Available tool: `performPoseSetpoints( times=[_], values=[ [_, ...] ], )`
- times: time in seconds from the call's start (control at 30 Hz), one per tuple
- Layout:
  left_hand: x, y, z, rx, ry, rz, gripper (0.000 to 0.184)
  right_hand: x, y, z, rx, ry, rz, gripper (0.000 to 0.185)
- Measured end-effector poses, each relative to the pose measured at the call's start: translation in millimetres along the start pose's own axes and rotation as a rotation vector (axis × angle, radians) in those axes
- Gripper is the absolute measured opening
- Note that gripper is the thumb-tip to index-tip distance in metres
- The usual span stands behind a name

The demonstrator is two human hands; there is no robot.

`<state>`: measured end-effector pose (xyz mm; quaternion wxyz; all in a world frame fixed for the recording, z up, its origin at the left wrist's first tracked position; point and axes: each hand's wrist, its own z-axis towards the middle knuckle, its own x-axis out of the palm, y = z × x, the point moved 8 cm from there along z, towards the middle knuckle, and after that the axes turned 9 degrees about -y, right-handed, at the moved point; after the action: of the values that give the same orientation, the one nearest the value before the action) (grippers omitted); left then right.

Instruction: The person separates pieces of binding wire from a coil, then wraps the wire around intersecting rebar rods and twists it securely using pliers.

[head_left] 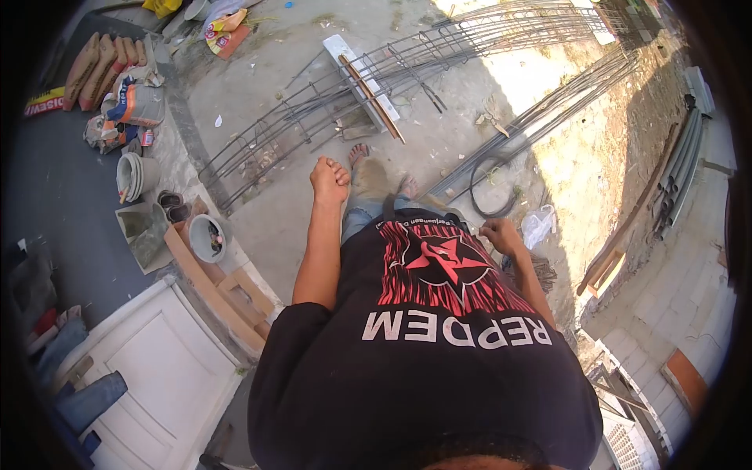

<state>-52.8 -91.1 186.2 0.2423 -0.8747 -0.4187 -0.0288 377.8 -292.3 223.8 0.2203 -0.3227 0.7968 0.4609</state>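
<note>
My left hand [330, 179] is a closed fist in front of my body, and nothing shows in it. My right hand [499, 234] is lower and close to my waist, with its fingers curled together; whatever they may hold is too small to make out. Between my arms is my black shirt [462, 392] with a red star print. Past my left hand, my bare feet [358, 153] stand by a long steel rebar cage [298, 117]. A pale board with a brown strip [360, 86] lies across the cage. Near my right hand are a black coil [493, 188] and a clear plastic bag [537, 225].
Cement bags [137, 102], stacked buckets [135, 176] and a grey bucket [208, 237] stand at the left. Below them lies a white door panel [164, 352]. Loose steel bars [548, 110] run toward the upper right, and grey pipes [680, 172] lie at the far right.
</note>
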Motion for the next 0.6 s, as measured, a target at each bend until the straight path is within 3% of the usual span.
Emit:
performPoseSetpoints(
  times=[0.1,0.2,0.3,0.37,0.43,0.53,0.57,0.6],
  values=[
    [1.8,-10.5,11.9,0.059,-0.031,-0.036,0.035,-1.4,16.3,-19.1,0.078,0.220,0.238,0.029],
    [46.4,-18.1,5.6,0.126,0.043,-0.065,0.036,-33.1,38.0,-18.2,0.089,0.286,0.106,0.032],
    [117.4,-20.0,-38.9,0.166,0.190,0.007,0.038,-76.5,83.9,-20.0,0.020,-0.111,-0.541,0.037],
    [156.8,-9.9,-77.9,0.177,0.302,0.069,0.040,-89.9,104.8,-4.8,-0.088,-0.406,-0.276,0.064],
    [195.7,18.1,-106.4,0.115,0.440,0.135,0.042,-89.2,150.9,5.0,-0.194,-0.525,-0.035,0.058],
    [227.6,51.1,-114.3,0.005,0.562,0.174,0.045,-71.1,189.9,4.0,-0.136,-0.532,0.158,0.050],
    [234.4,56.9,-114.7,0.007,0.579,0.182,0.046,-73.3,191.8,-11.0,-0.055,-0.580,0.290,0.037],
    [239.3,56.9,-98.9,0.086,0.532,0.265,0.045,-67.1,188.5,-14.9,-0.130,-0.676,0.365,0.030]
  ],
)
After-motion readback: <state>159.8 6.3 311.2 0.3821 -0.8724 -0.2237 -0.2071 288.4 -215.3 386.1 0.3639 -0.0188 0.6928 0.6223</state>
